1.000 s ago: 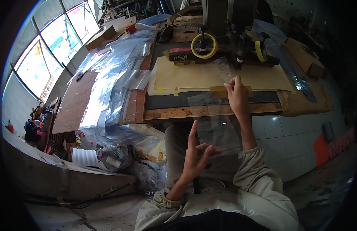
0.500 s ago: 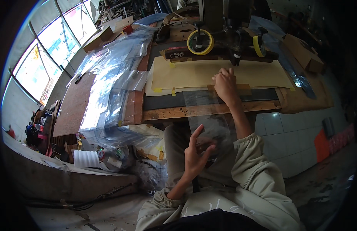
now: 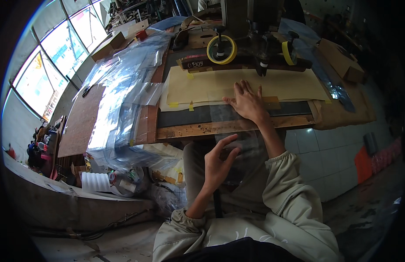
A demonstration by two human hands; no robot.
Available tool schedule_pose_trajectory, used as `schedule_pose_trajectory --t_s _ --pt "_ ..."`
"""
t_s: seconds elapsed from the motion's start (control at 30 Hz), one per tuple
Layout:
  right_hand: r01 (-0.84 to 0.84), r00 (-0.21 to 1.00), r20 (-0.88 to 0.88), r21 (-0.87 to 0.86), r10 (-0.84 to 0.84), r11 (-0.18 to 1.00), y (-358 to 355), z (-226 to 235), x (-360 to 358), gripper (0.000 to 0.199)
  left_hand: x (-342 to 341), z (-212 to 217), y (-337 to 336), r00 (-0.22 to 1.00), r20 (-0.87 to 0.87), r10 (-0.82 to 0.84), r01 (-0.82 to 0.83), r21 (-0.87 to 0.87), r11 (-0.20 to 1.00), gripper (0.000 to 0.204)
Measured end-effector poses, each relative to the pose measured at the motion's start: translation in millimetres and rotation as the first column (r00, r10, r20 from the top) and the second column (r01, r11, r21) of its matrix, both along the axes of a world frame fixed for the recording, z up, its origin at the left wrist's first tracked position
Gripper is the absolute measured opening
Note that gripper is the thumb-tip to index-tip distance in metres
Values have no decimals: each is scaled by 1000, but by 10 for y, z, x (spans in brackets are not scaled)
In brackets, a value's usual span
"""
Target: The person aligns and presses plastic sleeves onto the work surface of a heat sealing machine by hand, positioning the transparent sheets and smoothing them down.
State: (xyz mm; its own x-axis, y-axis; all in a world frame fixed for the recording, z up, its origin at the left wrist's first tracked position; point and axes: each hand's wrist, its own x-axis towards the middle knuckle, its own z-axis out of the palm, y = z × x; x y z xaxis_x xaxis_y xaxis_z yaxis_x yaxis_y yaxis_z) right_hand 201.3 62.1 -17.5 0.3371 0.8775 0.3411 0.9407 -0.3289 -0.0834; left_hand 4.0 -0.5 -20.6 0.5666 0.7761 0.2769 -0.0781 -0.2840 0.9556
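Nearest, pale lettering curves across the front of a light sweatshirt, partly cut off and too incomplete to read. The left hand hangs in the air before the counter, thumb and forefinger curved apart; whether it touches the clear plastic film beside it, I cannot tell. That film runs from near this hand up over the counter's worn wooden front edge and a dark mat, reaching the right hand, which lies palm down with fingers spread, beside a strip of brown tape on beige paper. Small yellow tape pieces mark the paper's edge. To the left, glossy plastic sheets overlap across a reddish-brown board; to the right, pale tiles cover the floor. Behind the paper stretches a dark bar with pale handwriting near its left end, two yellow rings above it. Farther back stand a cardboard box, right, and bright windows, left.
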Motion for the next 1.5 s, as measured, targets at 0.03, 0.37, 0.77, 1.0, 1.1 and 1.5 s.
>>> schedule_pose_trajectory --t_s 0.03,0.37,0.77,1.0,1.1,1.5 --pt "-16 999 -36 30 17 999 11 -20 25 78 21 -1 9 1000 2 4 -4 -34 999 33" --pt "-3 998 -65 4 3 1000 10 23 5 74 51 25 17 999 39 2 -1 -35 999 31" --pt "-1 994 -110 33 5 999 11 38 -31 74 38 -1 51 999 36 -4 6 -51 999 30" --pt "-10 995 -100 159 26 987 -33 -46 -8 69 45 -46 8 999 44 -9 13 -83 996 28" --pt "-37 986 -142 298 82 954 -68 -76 14 57 63 -69 3 999 49 -15 19 -73 997 26" --pt "-211 883 -253 537 395 817 -239 43 34 26 44 -186 12 999 48 -6 10 -82 997 24"
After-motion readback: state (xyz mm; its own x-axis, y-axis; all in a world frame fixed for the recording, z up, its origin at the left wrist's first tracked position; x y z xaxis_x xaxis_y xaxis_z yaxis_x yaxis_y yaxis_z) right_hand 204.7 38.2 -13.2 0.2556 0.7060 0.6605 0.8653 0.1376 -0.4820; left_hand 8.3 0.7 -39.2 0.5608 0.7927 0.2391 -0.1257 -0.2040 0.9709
